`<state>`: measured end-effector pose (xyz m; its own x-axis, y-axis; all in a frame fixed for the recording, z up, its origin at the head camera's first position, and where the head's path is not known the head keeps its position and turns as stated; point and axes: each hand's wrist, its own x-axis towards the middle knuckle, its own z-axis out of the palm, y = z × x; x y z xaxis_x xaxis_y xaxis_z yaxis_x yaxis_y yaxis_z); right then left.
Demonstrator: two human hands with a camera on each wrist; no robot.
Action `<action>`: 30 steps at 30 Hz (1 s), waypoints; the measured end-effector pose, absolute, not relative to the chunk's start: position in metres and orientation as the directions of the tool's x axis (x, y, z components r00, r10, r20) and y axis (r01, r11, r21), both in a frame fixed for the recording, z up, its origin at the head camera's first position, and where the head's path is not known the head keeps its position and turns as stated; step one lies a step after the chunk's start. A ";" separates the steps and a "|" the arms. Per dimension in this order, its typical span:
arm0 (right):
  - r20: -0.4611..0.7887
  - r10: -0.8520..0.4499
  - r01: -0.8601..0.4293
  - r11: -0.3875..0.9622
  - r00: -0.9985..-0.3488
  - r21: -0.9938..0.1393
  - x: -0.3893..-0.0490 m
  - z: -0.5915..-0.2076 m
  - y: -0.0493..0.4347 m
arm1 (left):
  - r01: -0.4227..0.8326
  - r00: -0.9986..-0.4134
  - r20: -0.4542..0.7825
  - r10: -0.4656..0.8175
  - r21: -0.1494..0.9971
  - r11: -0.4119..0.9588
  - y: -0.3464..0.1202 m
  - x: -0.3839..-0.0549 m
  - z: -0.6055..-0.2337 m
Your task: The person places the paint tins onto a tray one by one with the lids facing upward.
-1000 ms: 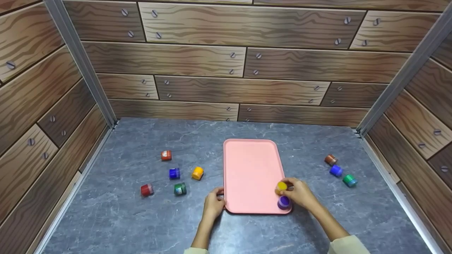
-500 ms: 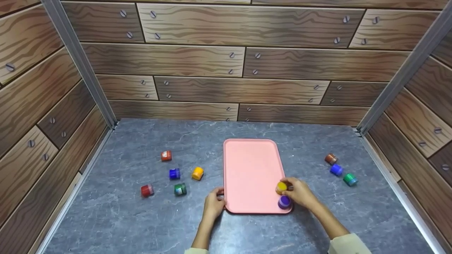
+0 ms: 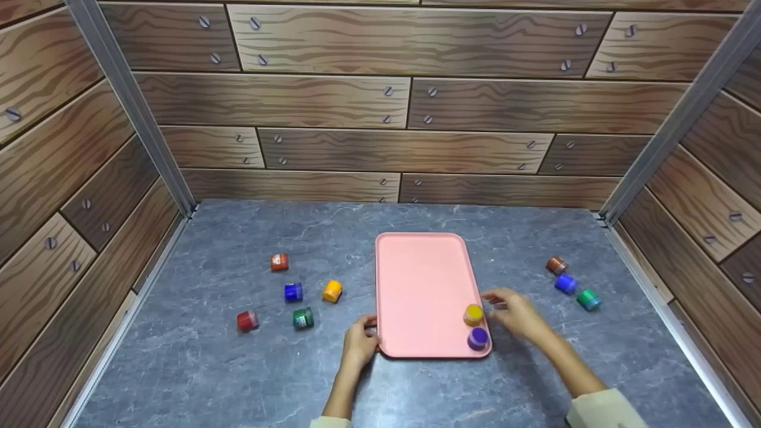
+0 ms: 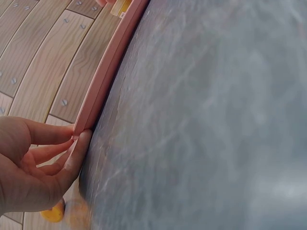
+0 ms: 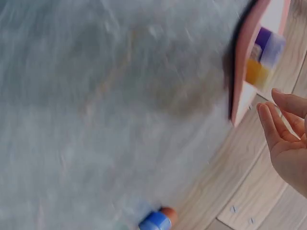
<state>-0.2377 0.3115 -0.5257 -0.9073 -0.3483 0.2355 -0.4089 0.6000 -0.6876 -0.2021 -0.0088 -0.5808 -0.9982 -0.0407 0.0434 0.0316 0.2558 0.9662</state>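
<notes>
A pink tray [image 3: 422,285] lies on the grey table, with a yellow paint jar [image 3: 473,315] and a purple paint jar [image 3: 478,339] standing near its front right corner. My left hand [image 3: 360,343] pinches the tray's left edge near the front; the left wrist view shows thumb and fingers on either side of the rim [image 4: 103,72]. Just off the tray's right edge is my right hand [image 3: 517,314], holding nothing, its fingers loosely bent beside the yellow jar. A gap between that hand and the jars shows in the right wrist view.
Left of the tray lie several paint jars: orange-red [image 3: 279,262], blue [image 3: 293,292], yellow-orange [image 3: 332,291], green [image 3: 303,318] and red [image 3: 247,321]. To the right are brown [image 3: 556,265], blue [image 3: 565,283] and green [image 3: 589,299] jars. Wood-patterned walls enclose the table on three sides.
My right hand has let go of the yellow paint jar and drawn back to the right. The jar stays on the tray behind the purple one. My left hand keeps its place.
</notes>
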 end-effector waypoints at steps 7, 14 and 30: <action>0.304 -0.269 -0.402 0.697 -0.914 -0.593 -0.246 -0.495 0.338 | 0.020 -0.999 0.031 -0.042 0.967 0.255 -0.010 -0.202 -0.580; 0.397 -0.196 -0.388 0.779 -0.897 -0.492 -0.260 -0.474 0.376 | 0.017 -0.998 0.030 -0.047 0.967 0.255 -0.009 -0.202 -0.581; 0.261 -0.010 -0.118 0.907 -0.965 -0.403 -0.259 -0.507 0.455 | 0.028 -0.999 0.038 -0.036 0.966 0.258 -0.008 -0.203 -0.582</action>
